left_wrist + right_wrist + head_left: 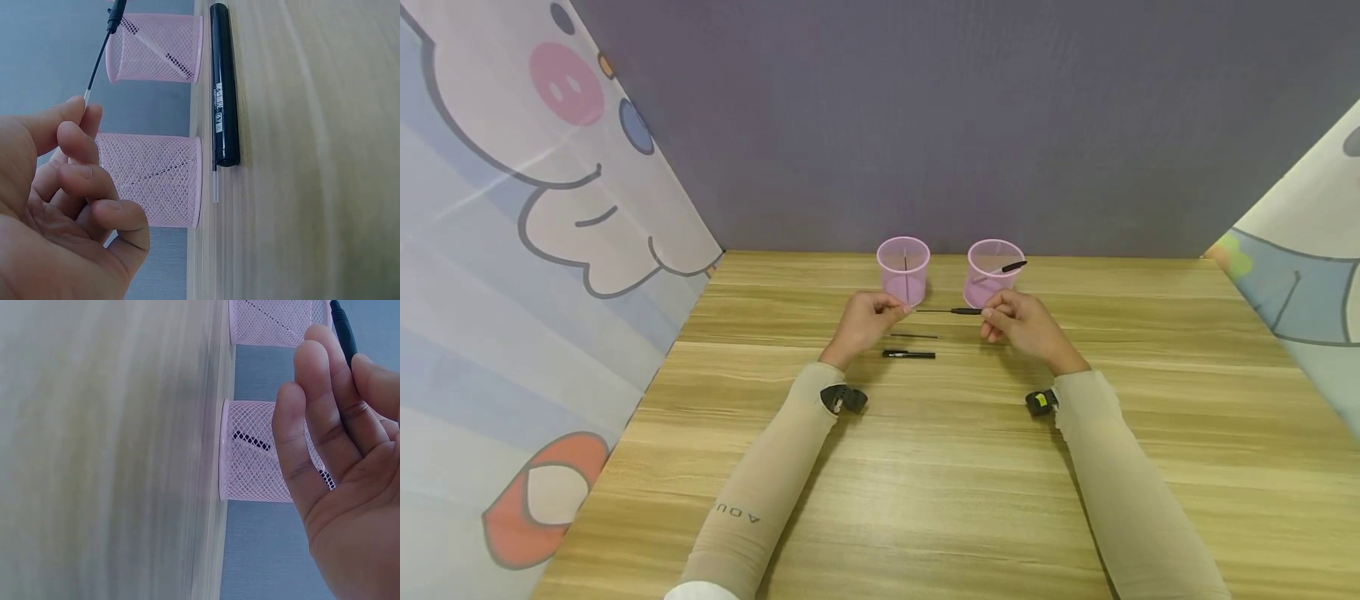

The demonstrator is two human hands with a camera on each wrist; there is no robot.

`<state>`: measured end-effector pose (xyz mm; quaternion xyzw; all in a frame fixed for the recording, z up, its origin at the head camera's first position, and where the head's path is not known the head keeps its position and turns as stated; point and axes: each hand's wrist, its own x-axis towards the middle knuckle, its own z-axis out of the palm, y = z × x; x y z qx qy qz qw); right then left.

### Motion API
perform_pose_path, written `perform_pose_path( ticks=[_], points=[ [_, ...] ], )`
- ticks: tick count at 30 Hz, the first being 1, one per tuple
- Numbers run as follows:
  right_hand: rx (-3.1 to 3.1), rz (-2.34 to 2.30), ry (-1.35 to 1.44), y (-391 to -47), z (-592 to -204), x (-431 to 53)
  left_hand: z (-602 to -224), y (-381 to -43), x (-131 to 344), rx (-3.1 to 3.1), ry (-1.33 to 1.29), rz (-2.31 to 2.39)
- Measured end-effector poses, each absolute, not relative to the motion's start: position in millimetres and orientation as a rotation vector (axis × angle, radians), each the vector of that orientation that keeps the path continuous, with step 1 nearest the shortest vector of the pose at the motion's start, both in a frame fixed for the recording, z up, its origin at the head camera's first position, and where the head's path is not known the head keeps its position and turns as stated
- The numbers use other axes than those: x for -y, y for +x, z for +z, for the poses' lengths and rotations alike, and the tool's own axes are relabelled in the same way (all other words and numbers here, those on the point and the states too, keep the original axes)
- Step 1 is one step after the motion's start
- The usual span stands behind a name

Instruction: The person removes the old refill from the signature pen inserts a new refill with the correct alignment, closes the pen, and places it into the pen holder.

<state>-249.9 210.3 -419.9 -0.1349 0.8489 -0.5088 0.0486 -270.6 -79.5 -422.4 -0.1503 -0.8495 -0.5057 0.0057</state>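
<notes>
In the head view my left hand point(863, 323) pinches the clear tail end of a thin pen refill point(934, 311) between thumb and forefinger. The refill runs level into a black pen grip section point(966, 311), whose other end my right hand point(1024, 323) pinches. The right wrist view shows the black grip section point(344, 331) between thumb and fingers, the other fingers stretched out. Below the hands on the table lie another refill point(913, 336) and a black pen piece point(910, 355) with white print, side by side.
Two pink mesh cups stand behind the hands near the grey back wall. The left cup point(891, 283) contains a thin dark refill; the right cup point(976, 292) contains a pen with a black end point(1014, 267). Patterned curtains flank the wooden table point(910, 483).
</notes>
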Motion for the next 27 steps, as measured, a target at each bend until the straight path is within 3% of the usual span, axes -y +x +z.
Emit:
perform_pose_path(
  ticks=[27],
  points=[
    [-2.593,-1.540,-0.420,-251.6,-422.4,-209.1,-421.8,-267.3,75.4,2.657,-0.524,-1.586]
  ],
)
